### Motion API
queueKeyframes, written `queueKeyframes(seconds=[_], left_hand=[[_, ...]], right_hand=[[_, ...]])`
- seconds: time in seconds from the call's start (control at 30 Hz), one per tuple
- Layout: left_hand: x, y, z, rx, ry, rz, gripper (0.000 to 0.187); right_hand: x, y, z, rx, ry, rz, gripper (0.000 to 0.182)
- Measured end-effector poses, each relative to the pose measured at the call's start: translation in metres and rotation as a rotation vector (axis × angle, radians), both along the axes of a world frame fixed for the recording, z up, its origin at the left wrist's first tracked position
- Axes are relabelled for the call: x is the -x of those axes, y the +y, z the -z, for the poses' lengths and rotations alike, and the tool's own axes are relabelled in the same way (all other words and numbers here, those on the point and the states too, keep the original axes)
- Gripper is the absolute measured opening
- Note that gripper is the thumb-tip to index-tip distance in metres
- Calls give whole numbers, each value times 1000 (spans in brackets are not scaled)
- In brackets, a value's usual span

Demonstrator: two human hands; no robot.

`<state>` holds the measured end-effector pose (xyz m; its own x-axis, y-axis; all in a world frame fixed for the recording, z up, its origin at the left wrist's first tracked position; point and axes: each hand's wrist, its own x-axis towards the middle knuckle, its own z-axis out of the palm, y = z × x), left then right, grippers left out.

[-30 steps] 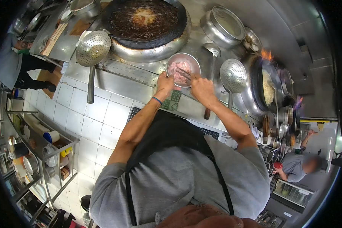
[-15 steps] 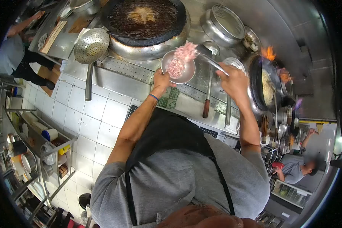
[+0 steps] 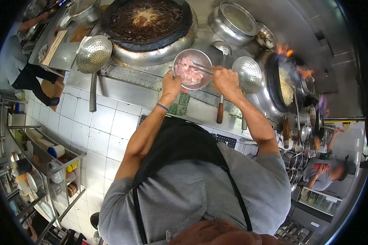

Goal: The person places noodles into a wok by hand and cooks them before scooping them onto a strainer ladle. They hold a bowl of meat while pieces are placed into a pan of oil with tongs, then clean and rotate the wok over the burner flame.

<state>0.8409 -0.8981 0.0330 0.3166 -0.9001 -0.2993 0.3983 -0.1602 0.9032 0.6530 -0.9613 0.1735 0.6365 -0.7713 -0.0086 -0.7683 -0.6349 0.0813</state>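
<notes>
Meat (image 3: pixel 187 70) lies in the bowl (image 3: pixel 183 83), with a utensil (image 3: pixel 202 68) reaching in from the right. Behind and left is a large wok (image 3: pixel 145 22); a strainer (image 3: pixel 94 55) lies farther left. Rightward come a ladle (image 3: pixel 222 48), a second strainer (image 3: pixel 247 75), then another wok (image 3: pixel 272 81) holding noodles (image 3: pixel 286 87).

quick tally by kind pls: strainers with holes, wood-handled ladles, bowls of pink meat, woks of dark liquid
Strainers with holes: 2
Wood-handled ladle: 1
Bowl of pink meat: 1
Wok of dark liquid: 1
Total: 5
</notes>
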Motion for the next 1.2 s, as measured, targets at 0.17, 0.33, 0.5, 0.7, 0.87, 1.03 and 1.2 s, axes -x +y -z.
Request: queueKeyframes(seconds=[0.17,0.33,0.5,0.7,0.87,1.03,1.2], left_hand=[[-6,6,1,-23,-22,-72,28],[-13,2,4,-47,-20,-54,29],[-8,7,-5,-31,41,-26,29],[-6,9,-17,39,20,-38,25],[-7,13,-25,45,3,-12,24],[-7,16,-38,48,-6,-39,26],[-16,16,-19,23,3,-50,27]], right_hand=[[10,16,-69,-14,-79,83,28],[20,28,-79,36,-175,77,31],[29,17,-70,-55,-208,65,30],[34,26,-64,27,-137,169,29],[28,43,-44,86,7,33,22],[17,34,-49,1,-54,150,24],[27,47,-69,94,-256,90,24]])
